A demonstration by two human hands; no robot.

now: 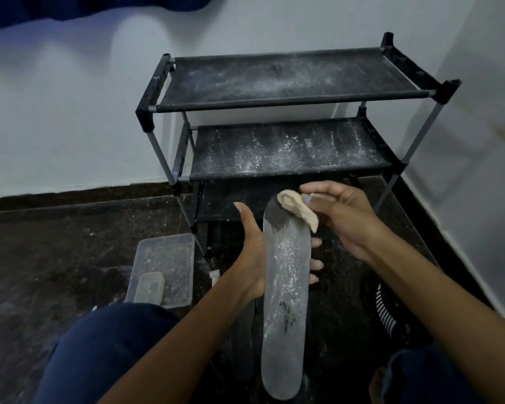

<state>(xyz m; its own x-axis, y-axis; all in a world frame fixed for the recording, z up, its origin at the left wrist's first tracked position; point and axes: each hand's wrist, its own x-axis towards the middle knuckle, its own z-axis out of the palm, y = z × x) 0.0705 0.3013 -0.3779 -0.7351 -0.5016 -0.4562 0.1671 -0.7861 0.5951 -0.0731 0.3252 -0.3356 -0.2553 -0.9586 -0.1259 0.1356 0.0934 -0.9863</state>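
the dusty insole (286, 287) ran lengthwise from near to far, gripped round its middle by the left hand (252, 252). the right hand (344, 220) pinched a cloth (299, 209) against its far tip, the wiped patch there dark.

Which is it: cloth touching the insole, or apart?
Touching. Head view: the cloth, pinched in the right hand, lies on the top end of the insole, overlapping its edge next to a wiped dark patch.
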